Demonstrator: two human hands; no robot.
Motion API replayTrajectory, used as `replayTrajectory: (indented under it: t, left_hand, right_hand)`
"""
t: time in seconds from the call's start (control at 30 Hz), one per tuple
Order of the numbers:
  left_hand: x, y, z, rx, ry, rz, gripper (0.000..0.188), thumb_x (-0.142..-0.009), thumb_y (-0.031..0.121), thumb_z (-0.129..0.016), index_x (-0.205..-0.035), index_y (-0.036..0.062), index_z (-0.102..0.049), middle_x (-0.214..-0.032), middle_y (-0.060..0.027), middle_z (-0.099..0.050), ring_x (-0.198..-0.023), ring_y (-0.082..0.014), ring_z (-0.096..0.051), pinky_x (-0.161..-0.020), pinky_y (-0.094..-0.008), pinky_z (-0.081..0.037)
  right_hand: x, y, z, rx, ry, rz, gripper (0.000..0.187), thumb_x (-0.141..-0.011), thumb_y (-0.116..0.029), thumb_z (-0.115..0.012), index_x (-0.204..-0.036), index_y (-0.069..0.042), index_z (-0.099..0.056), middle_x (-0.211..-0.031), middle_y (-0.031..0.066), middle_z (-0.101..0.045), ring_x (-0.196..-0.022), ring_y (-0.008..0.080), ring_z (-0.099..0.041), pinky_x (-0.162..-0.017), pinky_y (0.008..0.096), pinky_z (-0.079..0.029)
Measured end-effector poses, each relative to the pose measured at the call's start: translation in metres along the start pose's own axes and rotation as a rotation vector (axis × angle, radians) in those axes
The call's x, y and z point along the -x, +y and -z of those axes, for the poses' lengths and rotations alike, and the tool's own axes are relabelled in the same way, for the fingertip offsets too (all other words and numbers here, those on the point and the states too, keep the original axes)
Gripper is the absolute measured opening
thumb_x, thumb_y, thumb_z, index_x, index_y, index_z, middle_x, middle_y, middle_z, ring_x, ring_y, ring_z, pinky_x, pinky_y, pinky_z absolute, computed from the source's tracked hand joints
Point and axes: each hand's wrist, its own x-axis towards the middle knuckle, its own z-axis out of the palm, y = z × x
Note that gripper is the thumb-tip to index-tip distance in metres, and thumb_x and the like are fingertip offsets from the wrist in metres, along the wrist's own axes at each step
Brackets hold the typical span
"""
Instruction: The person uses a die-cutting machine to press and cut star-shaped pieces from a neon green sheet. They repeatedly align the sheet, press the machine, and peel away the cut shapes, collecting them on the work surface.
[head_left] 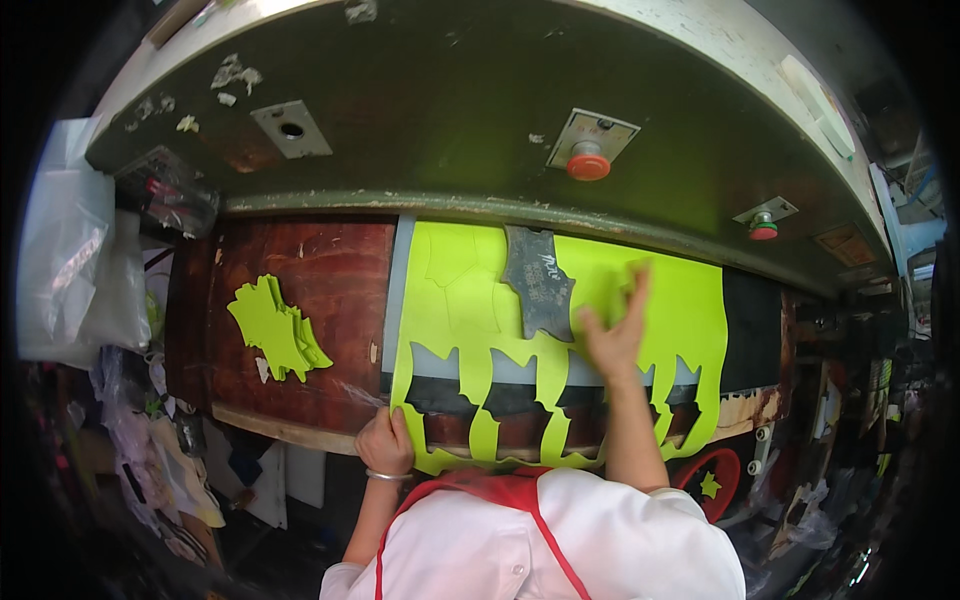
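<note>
A bright yellow-green sheet (620,270) lies over the work surface, with a row of shaped holes cut through its near half. On its uncut part rests a dark grey cutting die (540,285) with a jagged outline and white markings. My right hand (618,325), blurred by motion, is just right of the die with thumb and fingers spread and nothing in them. My left hand (385,442) is closed at the sheet's near left edge, seemingly pinching it; its fingertips are partly hidden. Faint cut outlines show on the sheet left of the die.
A stack of yellow-green cut pieces (275,325) sits on the brown board (340,260) at left. The machine's green beam (430,120) spans the far side, carrying a red button (588,162) and another red knob (763,228). A red bucket (733,478) stands at lower right.
</note>
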Motion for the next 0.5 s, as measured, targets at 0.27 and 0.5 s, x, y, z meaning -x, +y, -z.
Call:
replayTrajectory:
  t: [0.27,0.5]
  left_hand:
    - [-0.094,0.019,-0.018,-0.022,-0.014,0.046,0.030,-0.095,0.024,-0.047,-0.074,0.0047,-0.055,-0.060,-0.0213,-0.056,-0.055,-0.0423,-0.054,-0.051,-0.0516,-0.040]
    - [-0.188,0.008,-0.049,-0.077,-0.030,0.011,0.032,-0.098,0.026,-0.041,-0.082,0.0044,-0.060,-0.064,-0.0238,-0.057,-0.060,-0.0446,-0.056,-0.054,-0.0507,-0.042]
  right_hand:
    - [-0.166,0.033,0.081,0.273,0.706,0.042,0.083,-0.096,-0.035,-0.047,-0.143,0.011,0.002,-0.150,0.0329,-0.002,-0.141,0.0410,-0.007,-0.115,0.0440,-0.004]
    - [-0.149,0.058,0.049,0.209,0.692,0.108,0.089,-0.091,-0.035,-0.055,-0.144,0.008,0.002,-0.150,0.0301,-0.005,-0.141,0.0406,-0.009,-0.115,0.0459,-0.010]
